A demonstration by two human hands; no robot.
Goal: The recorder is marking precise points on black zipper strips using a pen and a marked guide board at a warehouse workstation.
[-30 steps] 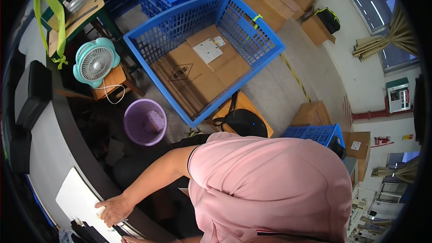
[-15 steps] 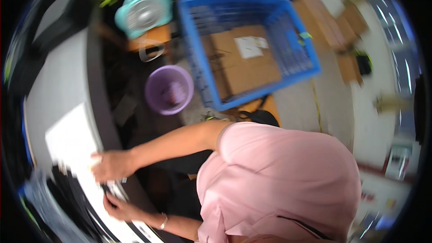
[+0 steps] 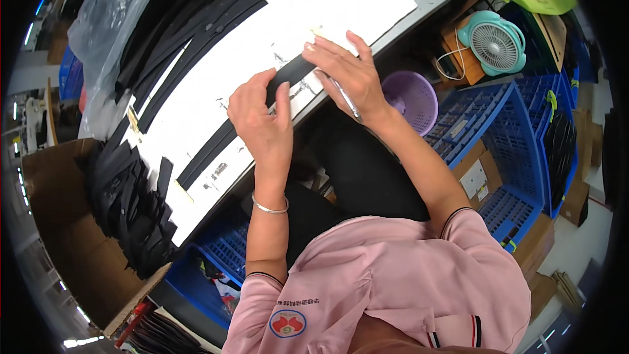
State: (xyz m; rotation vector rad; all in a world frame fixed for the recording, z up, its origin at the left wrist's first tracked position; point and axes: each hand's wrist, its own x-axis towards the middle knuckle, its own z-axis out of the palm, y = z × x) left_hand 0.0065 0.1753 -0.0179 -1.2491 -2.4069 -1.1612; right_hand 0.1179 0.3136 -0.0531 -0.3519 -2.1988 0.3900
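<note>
A flat black strip [image 3: 216,149] lies slantwise along the near edge of a white sheet [image 3: 327,0] on the table. My left hand [image 3: 264,118] bends over the strip's middle, thumb on one side and fingers on the other. At the strip's upper right end, my right hand [image 3: 350,82] touches it with the fingertips, some fingers stretched out. A slim silver pen-like tool [image 3: 345,98] is tucked in the right hand, pointing back toward the wrist. Beyond my left hand, several longer black strips [image 3: 196,46] lie side by side on the sheet.
At the left, a heap of short black strips [image 3: 131,203] spills by an open cardboard box [image 3: 78,242]. Clear plastic [image 3: 108,33] lies at the far left. To the right are a purple basket [image 3: 419,101], a turquoise fan [image 3: 495,46] and blue crates [image 3: 524,137].
The view has swung round and sharpened, bringing the table and strips toward the middle. Both hands now rest along one black strip; earlier they were blurred at the left.
</note>
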